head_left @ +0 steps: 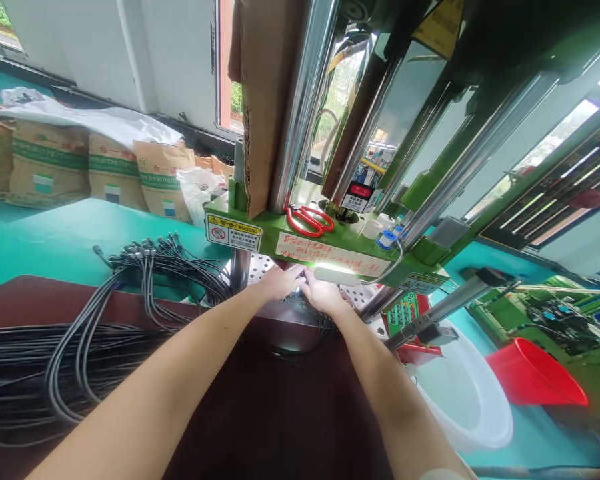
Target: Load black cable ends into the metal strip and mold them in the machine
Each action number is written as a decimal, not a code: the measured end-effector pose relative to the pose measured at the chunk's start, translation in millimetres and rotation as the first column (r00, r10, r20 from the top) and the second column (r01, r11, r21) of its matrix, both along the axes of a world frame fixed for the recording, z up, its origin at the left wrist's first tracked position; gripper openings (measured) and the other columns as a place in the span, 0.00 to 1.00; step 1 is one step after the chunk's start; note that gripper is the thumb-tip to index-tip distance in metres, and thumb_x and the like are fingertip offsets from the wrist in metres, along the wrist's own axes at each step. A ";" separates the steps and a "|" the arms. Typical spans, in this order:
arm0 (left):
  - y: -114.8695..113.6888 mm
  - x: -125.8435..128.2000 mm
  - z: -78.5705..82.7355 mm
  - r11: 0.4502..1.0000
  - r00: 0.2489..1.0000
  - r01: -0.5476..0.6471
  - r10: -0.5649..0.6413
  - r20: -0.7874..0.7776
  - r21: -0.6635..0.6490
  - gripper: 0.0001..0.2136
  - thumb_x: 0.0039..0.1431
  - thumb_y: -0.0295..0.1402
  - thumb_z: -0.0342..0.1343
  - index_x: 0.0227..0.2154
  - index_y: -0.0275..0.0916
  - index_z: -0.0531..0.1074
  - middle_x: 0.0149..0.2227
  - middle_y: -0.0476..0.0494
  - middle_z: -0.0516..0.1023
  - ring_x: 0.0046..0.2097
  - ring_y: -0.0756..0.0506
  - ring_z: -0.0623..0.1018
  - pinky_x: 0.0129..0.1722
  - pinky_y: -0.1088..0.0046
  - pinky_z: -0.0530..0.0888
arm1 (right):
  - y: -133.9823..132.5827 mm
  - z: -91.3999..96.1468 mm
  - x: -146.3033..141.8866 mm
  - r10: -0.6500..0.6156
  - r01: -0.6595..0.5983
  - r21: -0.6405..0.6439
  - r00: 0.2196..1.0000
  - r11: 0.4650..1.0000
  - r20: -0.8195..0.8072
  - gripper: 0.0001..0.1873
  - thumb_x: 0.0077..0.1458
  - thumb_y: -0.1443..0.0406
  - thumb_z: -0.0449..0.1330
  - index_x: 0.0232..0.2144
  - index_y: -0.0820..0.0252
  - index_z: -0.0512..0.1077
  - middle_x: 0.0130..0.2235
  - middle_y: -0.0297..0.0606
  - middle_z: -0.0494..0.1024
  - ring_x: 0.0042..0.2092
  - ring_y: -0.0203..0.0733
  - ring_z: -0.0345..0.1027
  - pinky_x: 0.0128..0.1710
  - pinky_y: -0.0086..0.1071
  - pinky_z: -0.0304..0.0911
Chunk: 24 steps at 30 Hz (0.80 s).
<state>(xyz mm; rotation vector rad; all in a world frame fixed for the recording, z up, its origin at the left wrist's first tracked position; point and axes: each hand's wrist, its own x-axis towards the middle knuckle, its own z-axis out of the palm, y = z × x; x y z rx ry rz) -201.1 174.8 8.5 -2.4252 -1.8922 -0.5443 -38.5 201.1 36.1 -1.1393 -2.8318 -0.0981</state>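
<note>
Both hands reach under the green press machine [265, 230], close together above its lit metal work plate [300, 312]. My left hand [280, 283] has its fingers pressed together and pointing toward the right hand. My right hand [322, 292] is closed too, its fingertips almost meeting the left ones. Whatever lies between the fingers is too small and covered to make out. Thin black cables [323, 327] hang by the plate's front edge below my right hand. To the left, a large bundle of black cables [105, 347] with connector ends lies across the dark red table [25, 300].
Red-handled scissors [310, 221] rest on the press's green crossbar. A red control box [405, 320] stands right of the plate, near a white tub [497, 417] and a red bucket [540, 373]. Paper sacks [50, 163] line the wall at left.
</note>
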 end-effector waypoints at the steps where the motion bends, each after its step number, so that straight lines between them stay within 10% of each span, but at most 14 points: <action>1: 0.7 0.3 -0.5 1.000 1.000 0.008 -0.008 0.007 -0.012 0.17 0.60 0.40 0.38 0.44 0.41 0.67 0.46 0.41 0.72 0.48 0.42 0.70 0.45 0.65 0.67 | 0.8 -1.1 -1.5 -0.005 0.005 0.012 1.000 1.000 -0.007 0.26 0.61 0.55 0.39 0.53 0.64 0.60 0.48 0.49 0.71 0.45 0.47 0.66 0.44 0.36 0.58; 13: 0.3 17.1 8.2 0.982 0.979 -0.155 0.167 0.118 -0.110 0.21 0.58 0.46 0.38 0.46 0.39 0.64 0.49 0.38 0.70 0.50 0.39 0.70 0.49 0.57 0.64 | 12.5 -2.2 4.1 -0.148 0.151 0.070 0.988 0.986 -0.047 0.17 0.60 0.65 0.43 0.41 0.63 0.70 0.41 0.44 0.76 0.45 0.43 0.66 0.48 0.34 0.55; 24: -116.6 63.2 13.3 0.992 0.983 0.044 -0.064 0.171 0.117 0.20 0.56 0.38 0.48 0.51 0.40 0.61 0.56 0.42 0.63 0.59 0.39 0.58 0.54 0.57 0.58 | 7.3 -4.2 -1.7 -0.327 0.328 0.062 0.945 0.943 -0.017 0.15 0.55 0.68 0.47 0.37 0.66 0.72 0.39 0.50 0.76 0.42 0.47 0.68 0.43 0.36 0.60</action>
